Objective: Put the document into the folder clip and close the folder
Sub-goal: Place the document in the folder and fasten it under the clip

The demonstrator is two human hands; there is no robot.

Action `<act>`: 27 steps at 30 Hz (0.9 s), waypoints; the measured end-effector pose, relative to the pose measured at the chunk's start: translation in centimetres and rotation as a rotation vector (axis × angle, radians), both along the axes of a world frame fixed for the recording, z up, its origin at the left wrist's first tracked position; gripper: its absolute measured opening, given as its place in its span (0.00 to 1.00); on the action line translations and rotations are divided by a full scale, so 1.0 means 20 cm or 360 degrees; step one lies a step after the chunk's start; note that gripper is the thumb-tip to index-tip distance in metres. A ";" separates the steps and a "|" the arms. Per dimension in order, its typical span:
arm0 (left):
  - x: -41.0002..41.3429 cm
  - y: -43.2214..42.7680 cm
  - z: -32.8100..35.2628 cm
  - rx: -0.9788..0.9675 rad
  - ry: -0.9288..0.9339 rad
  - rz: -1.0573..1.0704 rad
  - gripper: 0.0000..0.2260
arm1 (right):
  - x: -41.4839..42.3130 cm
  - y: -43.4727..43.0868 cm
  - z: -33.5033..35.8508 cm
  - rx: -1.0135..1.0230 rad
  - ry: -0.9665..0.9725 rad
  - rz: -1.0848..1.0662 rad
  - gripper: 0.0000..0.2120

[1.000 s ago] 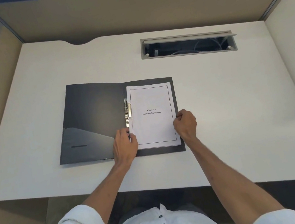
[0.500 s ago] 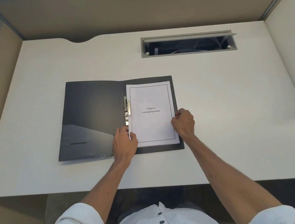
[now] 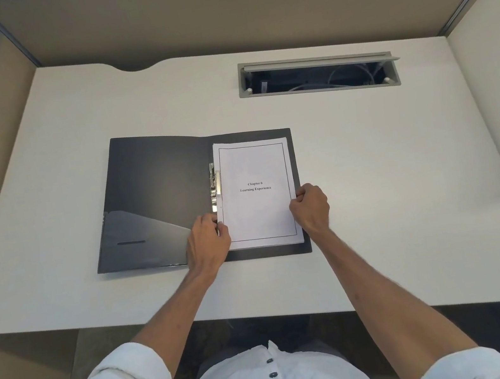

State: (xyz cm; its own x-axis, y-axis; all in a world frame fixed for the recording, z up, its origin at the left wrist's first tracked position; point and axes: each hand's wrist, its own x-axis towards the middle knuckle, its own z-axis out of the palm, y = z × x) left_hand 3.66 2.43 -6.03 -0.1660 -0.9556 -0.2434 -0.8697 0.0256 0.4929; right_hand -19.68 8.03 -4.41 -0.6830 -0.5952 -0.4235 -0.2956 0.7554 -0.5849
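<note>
Versus half a second ago: little change. Black plastic folder (image 3: 157,202) still lying open and flat on the pale off-white desk (image 3: 391,181); white printed document (image 3: 257,193) still on the folder's right-hand leaf, left margin against the silver metal clip (image 3: 215,187) at the spine. Both hands in the same spots on the paper's lower half.

Left hand (image 3: 208,245) resting over the lower left edge of the document just below the clip, fingers curled onto the paper margin; pinching or merely pressing, cannot tell. Right hand (image 3: 310,208) closed into a loose fist on the lower right edge of the document, thumb side up, apparently nipping the sheet edge. Clip lever possibly raised; too small to confirm.

Edges: document top and bottom sitting inside the folder's right leaf, narrow black border showing at top, right and bottom. Folder's near edge close to the desk's front edge. Left leaf bare apart from a slanted inner pocket (image 3: 140,238) at its lower part.

Open room: wide bare desk to the right of the folder and behind it, up to the grey rectangular cable hatch (image 3: 317,75) at the rear. Tan partition walls (image 3: 226,6) closing off the back and left.
</note>
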 end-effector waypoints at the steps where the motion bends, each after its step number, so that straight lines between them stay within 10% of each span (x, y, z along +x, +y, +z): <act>1: 0.00 -0.01 0.00 -0.0007 0.0000 0.0026 0.08 | 0.00 0.00 0.01 -0.0007 0.0009 -0.0008 0.13; 7: 0.04 -0.14 0.04 -0.0135 -0.0026 0.0086 0.09 | 0.01 -0.02 0.02 -0.0246 0.0190 0.0066 0.11; 16: 0.01 -0.38 0.09 -0.0287 -0.0111 -0.0228 0.17 | 0.13 -0.21 0.06 0.0054 0.0400 0.1233 0.32; 27: -0.05 -0.59 0.11 -0.0202 -0.0174 -0.0609 0.27 | 0.16 -0.28 0.04 0.0219 0.0422 0.1345 0.36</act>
State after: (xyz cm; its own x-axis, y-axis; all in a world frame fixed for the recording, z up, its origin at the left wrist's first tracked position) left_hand 2.73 -9.45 -3.79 -0.4947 -0.8536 -0.1634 -0.8327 0.4116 0.3704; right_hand -16.43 2.35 -3.67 -0.1252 -0.8994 -0.4188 -0.8973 0.2827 -0.3389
